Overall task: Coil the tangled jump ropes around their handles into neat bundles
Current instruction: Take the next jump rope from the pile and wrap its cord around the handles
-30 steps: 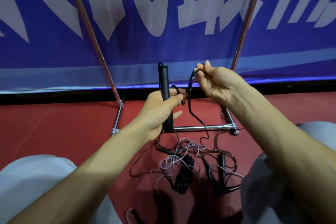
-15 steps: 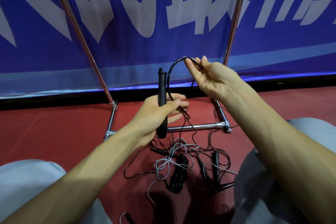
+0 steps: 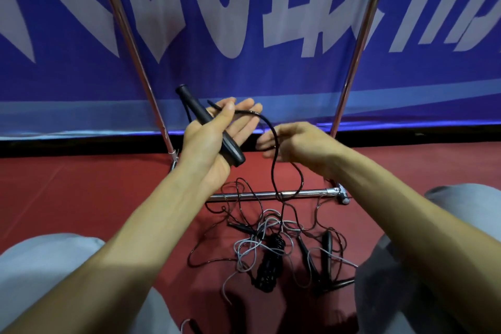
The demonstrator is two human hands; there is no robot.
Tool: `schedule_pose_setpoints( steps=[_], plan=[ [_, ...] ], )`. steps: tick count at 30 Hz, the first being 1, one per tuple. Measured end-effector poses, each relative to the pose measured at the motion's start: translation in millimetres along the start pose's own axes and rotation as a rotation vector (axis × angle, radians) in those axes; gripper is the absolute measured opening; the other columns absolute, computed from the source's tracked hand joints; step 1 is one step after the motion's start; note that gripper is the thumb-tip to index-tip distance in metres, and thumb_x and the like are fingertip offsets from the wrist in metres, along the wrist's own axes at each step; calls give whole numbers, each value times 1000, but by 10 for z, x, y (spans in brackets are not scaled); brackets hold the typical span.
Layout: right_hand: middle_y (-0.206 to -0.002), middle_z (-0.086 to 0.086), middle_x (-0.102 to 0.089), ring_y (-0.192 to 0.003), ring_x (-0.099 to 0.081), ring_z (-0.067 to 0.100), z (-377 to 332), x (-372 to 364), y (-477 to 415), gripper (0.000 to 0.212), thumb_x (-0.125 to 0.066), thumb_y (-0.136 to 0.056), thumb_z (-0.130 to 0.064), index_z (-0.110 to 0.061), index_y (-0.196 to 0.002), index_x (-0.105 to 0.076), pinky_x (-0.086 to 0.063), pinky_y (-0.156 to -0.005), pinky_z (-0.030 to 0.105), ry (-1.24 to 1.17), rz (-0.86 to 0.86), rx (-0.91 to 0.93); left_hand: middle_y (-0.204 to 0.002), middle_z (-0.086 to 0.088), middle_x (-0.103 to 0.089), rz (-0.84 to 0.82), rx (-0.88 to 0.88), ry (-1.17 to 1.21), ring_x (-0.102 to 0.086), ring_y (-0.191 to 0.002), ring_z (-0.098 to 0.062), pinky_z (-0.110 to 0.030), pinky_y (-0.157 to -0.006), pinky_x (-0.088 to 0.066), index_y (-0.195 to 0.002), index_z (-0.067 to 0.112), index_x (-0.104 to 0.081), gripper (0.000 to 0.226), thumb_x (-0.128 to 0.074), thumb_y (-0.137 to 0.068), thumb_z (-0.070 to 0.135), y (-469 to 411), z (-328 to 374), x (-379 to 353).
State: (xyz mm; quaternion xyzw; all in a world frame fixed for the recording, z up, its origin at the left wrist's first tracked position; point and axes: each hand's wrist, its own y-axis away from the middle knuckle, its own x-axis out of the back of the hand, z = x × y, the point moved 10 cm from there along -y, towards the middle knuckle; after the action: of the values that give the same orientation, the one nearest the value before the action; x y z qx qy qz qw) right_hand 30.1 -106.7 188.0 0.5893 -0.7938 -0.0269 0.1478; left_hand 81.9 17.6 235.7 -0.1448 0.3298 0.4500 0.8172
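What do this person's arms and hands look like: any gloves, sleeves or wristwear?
The left hand and right hand are bare, without gloves. Both forearms are uncovered as far as they show: no sleeves, watch or bands. No ring shows, though the right hand is blurred. Light grey trousers cover the knees.

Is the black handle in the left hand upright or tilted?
Tilted: the black handle slants across the left hand, top end leaning left.

A sports hall: beyond the fingers (image 3: 245, 129) a blue banner (image 3: 244, 22) with big white lettering hangs on a chrome frame (image 3: 271, 194); below them, tangled jump ropes (image 3: 271, 260) lie on red sports floor (image 3: 81, 198).
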Motion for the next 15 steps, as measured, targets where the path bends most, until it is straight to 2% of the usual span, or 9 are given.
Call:
schedule_pose_setpoints(
  steps=[2,4,7,10,12,15],
  plan=[
    [-96,4,-66,-87,-60,11,75,-187,-13,38,-45,-79,20,-3,-102,-66,-46,-85,23,308,-90,37,-86,-14,-73,19,12,128,-74,-84,-25,-30,-71,-60,-92,5,-55,11,-47,-100,4,-14,62,38],
    [-96,-2,-67,-82,-59,5,229,-338,-26,26,-57,-85,9,-5,-103,-68,-45,-77,14,522,-189,12,-85,-13,-74,30,13,214,-74,-85,-24,-30,-73,-60,-93,4,-55,11,-46,-100,5,-30,154,79],
    [-97,-4,-69,-83,-56,6,334,-379,-50,18,-55,-92,-9,-13,-100,-71,-42,-71,15,804,-209,16,-85,-13,-74,27,-2,292,-73,-85,-24,-29,-72,-60,-96,3,-55,10,-46,-100,6,-44,291,119],
    [-99,-2,-70,-80,-55,8,324,-204,-84,20,-52,-93,-12,-18,-95,-71,-39,-75,17,896,-89,-34,-86,-13,-73,48,-18,296,-73,-87,-25,-31,-74,-60,-96,4,-54,10,-46,-100,6,-73,363,180],
    [-96,0,-71,-76,-59,13,267,-43,-92,22,-51,-92,-12,-22,-83,-68,-42,-73,21,929,11,-46,-85,-14,-73,73,-33,313,-73,-87,-26,-33,-78,-60,-96,4,-54,9,-47,-100,6,-91,385,227],
    [-91,8,-72,-64,-65,16,193,126,-44,22,-47,-95,-11,-13,-80,-63,-49,-59,27,784,101,-50,-84,-15,-73,107,-33,324,-73,-85,-25,-33,-80,-60,-92,2,-55,12,-47,-100,5,-89,358,251]
  ],
)
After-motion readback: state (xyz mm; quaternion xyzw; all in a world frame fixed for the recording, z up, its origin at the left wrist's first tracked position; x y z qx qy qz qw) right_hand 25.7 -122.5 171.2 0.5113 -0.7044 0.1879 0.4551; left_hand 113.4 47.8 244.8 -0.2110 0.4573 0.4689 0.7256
